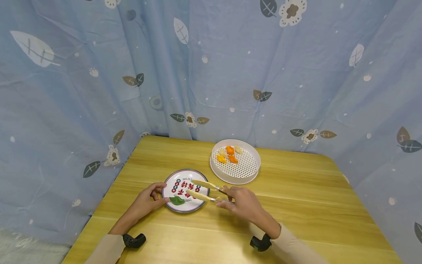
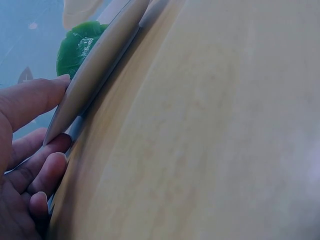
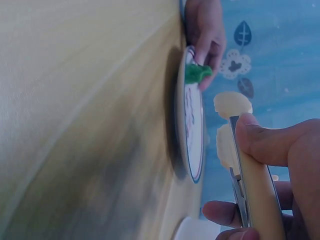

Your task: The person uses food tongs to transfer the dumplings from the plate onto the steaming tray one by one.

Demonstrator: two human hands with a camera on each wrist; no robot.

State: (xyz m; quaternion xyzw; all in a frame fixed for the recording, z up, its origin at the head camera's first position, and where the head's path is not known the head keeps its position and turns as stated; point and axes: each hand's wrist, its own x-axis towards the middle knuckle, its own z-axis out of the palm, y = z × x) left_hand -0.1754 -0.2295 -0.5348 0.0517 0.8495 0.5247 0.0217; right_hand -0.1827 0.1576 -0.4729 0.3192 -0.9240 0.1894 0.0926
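Note:
A white plate (image 1: 199, 204) with red lettering and a dark rim lies on the table. My left hand (image 1: 148, 200) pinches its left rim, thumb above and fingers below. Near that thumb, a green dumpling-shaped piece (image 1: 177, 200) sits on the plate; the left wrist view shows its glossy folds. My right hand (image 1: 245, 207) grips a pair of tongs (image 1: 202, 197) with cream-coloured ends and metal arms. Spread apart with nothing between them, the tong ends hover over the plate's right half. In the right wrist view, the tongs (image 3: 260, 200) appear above the plate surface.
Behind and right of the plate stands a round white tray (image 1: 235, 180) with a perforated bottom. Inside it lie several dumpling-shaped pieces, including an orange one (image 1: 230, 150), a yellow one (image 1: 221, 159) and pale ones. A blue patterned curtain (image 1: 224, 73) hangs around the wooden table (image 1: 296, 205).

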